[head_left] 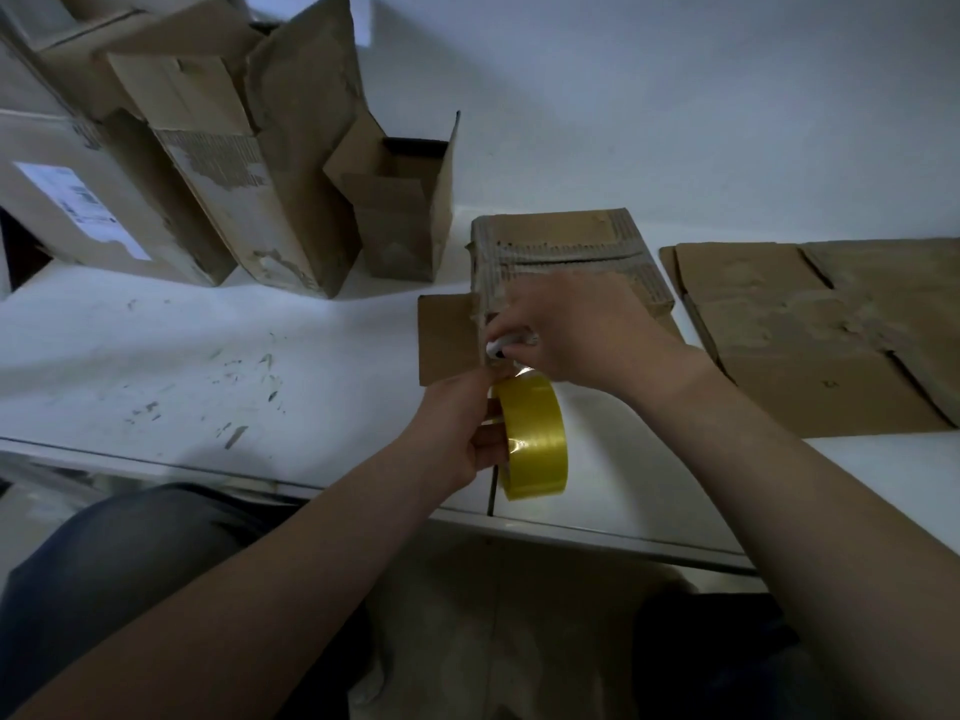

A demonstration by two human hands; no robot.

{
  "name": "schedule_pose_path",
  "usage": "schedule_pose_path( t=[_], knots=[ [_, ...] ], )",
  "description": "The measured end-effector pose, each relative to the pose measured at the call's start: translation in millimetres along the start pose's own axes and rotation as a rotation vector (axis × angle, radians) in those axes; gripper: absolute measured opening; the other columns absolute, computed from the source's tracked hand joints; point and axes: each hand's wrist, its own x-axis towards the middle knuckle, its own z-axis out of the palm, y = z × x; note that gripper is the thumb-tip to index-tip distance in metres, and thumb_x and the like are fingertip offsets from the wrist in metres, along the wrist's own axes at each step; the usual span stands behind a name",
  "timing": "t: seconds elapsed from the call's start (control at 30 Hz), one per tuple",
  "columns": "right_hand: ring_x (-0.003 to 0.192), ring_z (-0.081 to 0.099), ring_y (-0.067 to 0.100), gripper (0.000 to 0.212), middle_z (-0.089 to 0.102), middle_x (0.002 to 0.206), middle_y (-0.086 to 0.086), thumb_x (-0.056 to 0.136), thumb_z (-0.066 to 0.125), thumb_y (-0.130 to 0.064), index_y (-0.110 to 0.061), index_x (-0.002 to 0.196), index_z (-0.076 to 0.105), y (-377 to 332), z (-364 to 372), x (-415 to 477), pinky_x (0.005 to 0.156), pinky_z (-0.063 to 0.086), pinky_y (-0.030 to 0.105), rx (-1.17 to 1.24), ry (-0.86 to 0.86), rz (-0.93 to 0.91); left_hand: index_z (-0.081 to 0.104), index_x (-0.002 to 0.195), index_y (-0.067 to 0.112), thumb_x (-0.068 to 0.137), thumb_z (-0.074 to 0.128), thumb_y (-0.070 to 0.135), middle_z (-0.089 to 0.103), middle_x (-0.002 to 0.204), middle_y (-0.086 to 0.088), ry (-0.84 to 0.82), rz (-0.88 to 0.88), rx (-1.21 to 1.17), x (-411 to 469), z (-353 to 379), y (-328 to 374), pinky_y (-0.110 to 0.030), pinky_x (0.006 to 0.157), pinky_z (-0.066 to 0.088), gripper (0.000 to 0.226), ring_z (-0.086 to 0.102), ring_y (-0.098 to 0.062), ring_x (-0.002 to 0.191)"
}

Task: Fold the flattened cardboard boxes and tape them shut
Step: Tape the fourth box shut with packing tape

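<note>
The folded brown cardboard box (pixel 566 262) is mid-taping: the right hand (pixel 576 330) pinches a small white tool (pixel 511 343) at its near face, and the left hand (pixel 457 428) grips the yellow tape roll (pixel 535 439) just below. To the box's right, flattened cardboard (pixel 821 330) remains unfolded; to its left stand open boxes (pixel 260 163).

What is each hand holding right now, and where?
Left hand grips the yellow tape roll by its rim. Right hand pinches a small white object, unclear what.

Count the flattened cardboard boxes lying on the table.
1: the flattened box lies at the table's right end; it may be a stack hiding others.
</note>
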Motion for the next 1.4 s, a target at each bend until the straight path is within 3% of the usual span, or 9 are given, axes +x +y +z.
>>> schedule_pose_path(
  t=[0.3, 0.4, 0.53, 0.73, 0.83, 0.97, 1.07, 1.3, 1.4],
  knots=[
    [0.078, 0.061, 0.011, 0.021, 0.069, 0.091, -0.013, 0.080, 0.073, -0.020, -0.029, 0.099, 0.078, 30, -2, -18, 0.070, 0.055, 0.038, 0.209, -0.089, 0.065, 0.064, 0.105, 0.014, 0.090, 0.070, 0.023, 0.070, 0.098, -0.012, 0.008, -0.003, 0.007, 0, 0, 2, -0.029, 0.053, 0.057, 0.018, 0.069, -0.025, 0.076],
    [0.072, 0.057, 0.003, 0.020, 0.063, 0.083, -0.018, 0.078, 0.075, -0.020, -0.028, 0.096, 0.077, 36, 1, -23, 0.064, 0.050, 0.030, 0.298, -0.116, 0.065, 0.063, 0.102, 0.016, 0.091, 0.068, 0.025, 0.068, 0.094, -0.010, 0.029, 0.019, 0.050, -2, -3, 4, -0.030, 0.056, 0.054, 0.015, 0.067, -0.024, 0.077],
    [0.064, 0.056, 0.002, 0.018, 0.065, 0.074, -0.014, 0.081, 0.072, -0.014, -0.029, 0.091, 0.076, 34, -2, -28, 0.054, 0.039, 0.013, 0.546, 0.016, 0.138, 0.064, 0.104, 0.019, 0.090, 0.069, 0.032, 0.067, 0.099, -0.010, 0.047, 0.115, 0.287, -5, -16, 15, -0.035, 0.069, 0.054, 0.019, 0.066, -0.027, 0.089],
    [0.076, 0.063, 0.020, 0.012, 0.066, 0.089, 0.003, 0.085, 0.072, -0.024, -0.027, 0.092, 0.063, 39, 3, -14, 0.062, 0.053, 0.036, 0.791, 0.376, 0.362, 0.066, 0.101, 0.024, 0.093, 0.065, 0.035, 0.064, 0.098, -0.007, 0.124, 0.259, 0.644, -10, -44, 48, -0.033, 0.064, 0.048, 0.015, 0.063, -0.027, 0.085],
    [0.071, 0.052, 0.012, 0.010, 0.063, 0.084, 0.005, 0.087, 0.070, -0.023, -0.020, 0.088, 0.061, 47, 11, -4, 0.061, 0.045, 0.029, 0.737, 0.501, 0.445, 0.068, 0.105, 0.022, 0.093, 0.065, 0.033, 0.062, 0.094, -0.004, 0.161, 0.298, 0.761, -10, -56, 60, -0.029, 0.059, 0.046, 0.017, 0.061, -0.023, 0.079],
    [0.107, 0.045, 0.017, 0.006, 0.061, 0.095, -0.003, 0.090, 0.070, -0.033, -0.029, 0.094, 0.068, 65, 26, 4, 0.086, 0.048, 0.034, 0.519, 0.431, 0.599, 0.066, 0.110, 0.021, 0.092, 0.068, 0.032, 0.059, 0.092, -0.002, 0.203, 0.361, 0.764, -4, -63, 76, -0.029, 0.058, 0.046, 0.021, 0.059, -0.023, 0.079],
    [0.114, 0.037, 0.026, 0.018, 0.061, 0.112, -0.003, 0.091, 0.068, -0.042, -0.028, 0.100, 0.075, 65, 28, 2, 0.096, 0.042, 0.043, 0.239, 0.404, 0.542, 0.060, 0.112, 0.022, 0.091, 0.069, 0.034, 0.056, 0.095, -0.002, 0.215, 0.376, 0.722, 5, -65, 92, -0.031, 0.059, 0.045, 0.024, 0.058, -0.024, 0.081],
    [0.097, 0.039, 0.026, 0.057, 0.062, 0.106, -0.004, 0.087, 0.038, -0.075, -0.037, 0.111, 0.073, 20, 41, 9, 0.079, 0.035, 0.040, -0.093, 0.333, 0.170, 0.062, 0.109, 0.023, 0.095, 0.065, 0.034, 0.057, 0.098, 0.000, 0.215, 0.417, 0.725, 26, -63, 108, -0.032, 0.060, 0.047, 0.018, 0.058, -0.024, 0.082],
    [0.096, 0.038, 0.028, 0.059, 0.061, 0.111, -0.002, 0.078, 0.057, -0.072, -0.037, 0.125, 0.068, 26, 53, 8, 0.076, 0.032, 0.040, -0.190, 0.328, 0.166, 0.063, 0.110, 0.024, 0.097, 0.062, 0.034, 0.056, 0.096, 0.002, 0.193, 0.427, 0.723, 30, -61, 110, -0.031, 0.059, 0.047, 0.017, 0.057, -0.022, 0.081]
  ],
)
